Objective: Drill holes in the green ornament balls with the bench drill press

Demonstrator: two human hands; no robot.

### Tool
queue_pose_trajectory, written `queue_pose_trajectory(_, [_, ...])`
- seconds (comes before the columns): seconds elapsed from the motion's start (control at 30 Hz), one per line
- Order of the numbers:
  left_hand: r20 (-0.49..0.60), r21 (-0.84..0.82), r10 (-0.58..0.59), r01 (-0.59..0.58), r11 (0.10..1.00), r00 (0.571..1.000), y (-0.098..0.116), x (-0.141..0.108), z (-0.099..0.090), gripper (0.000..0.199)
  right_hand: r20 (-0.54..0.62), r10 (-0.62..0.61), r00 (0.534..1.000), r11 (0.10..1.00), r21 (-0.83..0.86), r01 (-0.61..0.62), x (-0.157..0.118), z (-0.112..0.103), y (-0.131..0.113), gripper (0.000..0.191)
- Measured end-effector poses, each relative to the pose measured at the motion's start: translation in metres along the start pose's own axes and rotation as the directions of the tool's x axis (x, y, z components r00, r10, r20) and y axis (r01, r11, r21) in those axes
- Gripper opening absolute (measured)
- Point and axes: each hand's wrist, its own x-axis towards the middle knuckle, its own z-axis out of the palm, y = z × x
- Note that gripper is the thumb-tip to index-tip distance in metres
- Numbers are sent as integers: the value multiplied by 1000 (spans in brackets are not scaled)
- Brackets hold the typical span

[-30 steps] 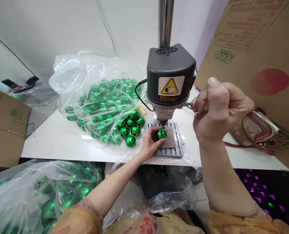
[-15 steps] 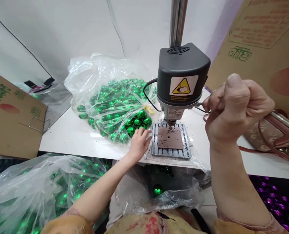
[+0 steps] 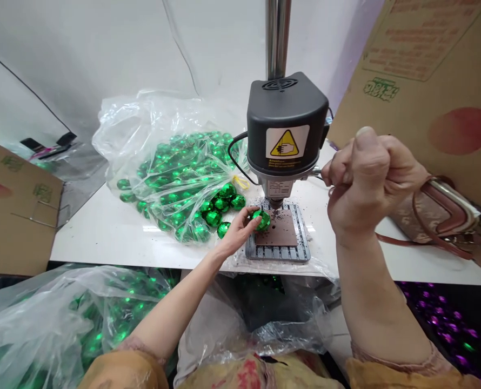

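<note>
My left hand [image 3: 242, 231] grips a shiny green faceted ball [image 3: 260, 220] between thumb and fingers, over the left part of a brown square board [image 3: 285, 235]. That board lies on the grey slotted base [image 3: 305, 251] of a drill press [image 3: 288, 127], below its chuck. Closed in a fist, my right hand [image 3: 372, 181] is at the right side of the press, on its lever handle [image 3: 316, 170], which is mostly hidden by the fingers. Several loose green balls [image 3: 213, 218] lie left of the base, at the mouth of a clear plastic bag [image 3: 175, 189] full of them.
Dark shavings lie scattered on the board. A handbag [image 3: 435, 213] and a tall cardboard box [image 3: 419, 86] stand at the right; another box [image 3: 13, 216] is at the left. Below the white table [image 3: 102, 237] are a bag of green balls [image 3: 102, 319] and purple balls [image 3: 443, 319].
My left hand has picked up a green ball from beside the bag and moved it right, over the board. My right hand keeps its fist at the lever. The view has shifted slightly.
</note>
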Motion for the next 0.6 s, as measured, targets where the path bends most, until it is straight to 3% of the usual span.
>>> queue_pose_trajectory(0.27, [-41, 27, 89, -88, 996, 995, -17, 9, 14, 47, 33, 8, 999, 1000, 27, -8, 0, -1, 1, 45])
queue_pose_trajectory(0.6, [-38, 63, 116, -113, 992, 993, -12, 13, 29, 44, 42, 5, 999, 1000, 18, -6, 1, -2, 2, 44])
